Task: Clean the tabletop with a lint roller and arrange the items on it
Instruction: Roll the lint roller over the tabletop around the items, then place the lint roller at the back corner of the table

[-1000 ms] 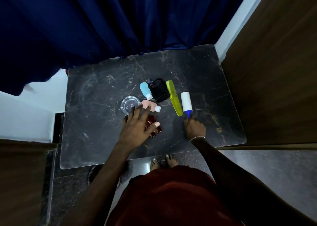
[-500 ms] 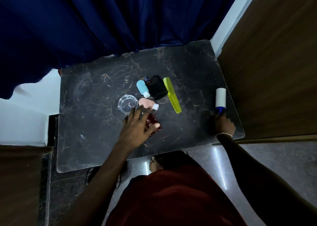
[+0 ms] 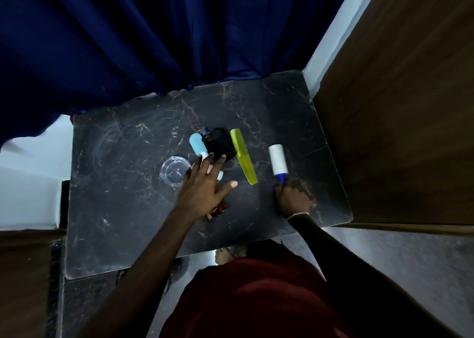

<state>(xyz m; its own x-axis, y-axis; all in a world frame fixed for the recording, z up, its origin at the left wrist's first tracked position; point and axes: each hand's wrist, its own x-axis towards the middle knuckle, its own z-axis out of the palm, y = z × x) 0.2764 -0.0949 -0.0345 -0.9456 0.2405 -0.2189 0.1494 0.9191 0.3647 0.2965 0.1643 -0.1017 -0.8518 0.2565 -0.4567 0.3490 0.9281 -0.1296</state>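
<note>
My right hand (image 3: pixel 292 199) grips the blue handle of the lint roller (image 3: pixel 277 160), whose white roll lies on the black marble tabletop (image 3: pixel 123 204) right of a yellow-green comb (image 3: pixel 243 156). My left hand (image 3: pixel 205 183) is spread flat over the cluster of items, fingers apart. Its fingertips reach the black bottle (image 3: pixel 218 142) and the light blue bottle (image 3: pixel 197 144). It covers most of a pink bottle (image 3: pixel 220 175). A dark red bottle (image 3: pixel 217 210) shows under its wrist. A clear glass dish (image 3: pixel 172 170) sits just left of the hand.
A dark blue curtain (image 3: pixel 154 42) hangs over the table's far edge. A wooden panel (image 3: pixel 400 132) stands close along the right edge. My red garment (image 3: pixel 246 296) and feet are at the near edge, over a shiny floor.
The lint roller has come back left from the table's right edge to beside the comb. My left hand has slid forward off the red bottle onto the pink and black bottles.
</note>
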